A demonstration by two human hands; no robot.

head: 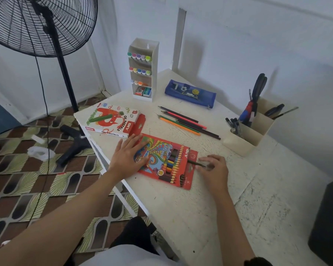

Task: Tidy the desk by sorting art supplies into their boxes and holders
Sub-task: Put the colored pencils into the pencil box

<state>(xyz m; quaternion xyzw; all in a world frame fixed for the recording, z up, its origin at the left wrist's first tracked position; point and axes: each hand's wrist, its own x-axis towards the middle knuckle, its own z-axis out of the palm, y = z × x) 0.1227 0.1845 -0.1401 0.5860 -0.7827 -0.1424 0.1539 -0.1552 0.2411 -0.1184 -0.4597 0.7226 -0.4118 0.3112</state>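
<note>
Two hands at the colour pencil box [162,176], one pressing it, one holding a pencil.

The left hand [128,156] lay flat on the box's left end, straight and spread. The right hand [213,169] pinched a dark pencil [195,163] between thumb and fingertips just beside the box's open flap, its far end over the flap. Loose pencils [186,122] lay well beyond on the desk [258,189], between the oil pastels box [110,120] and a pen holder [254,131].
</note>
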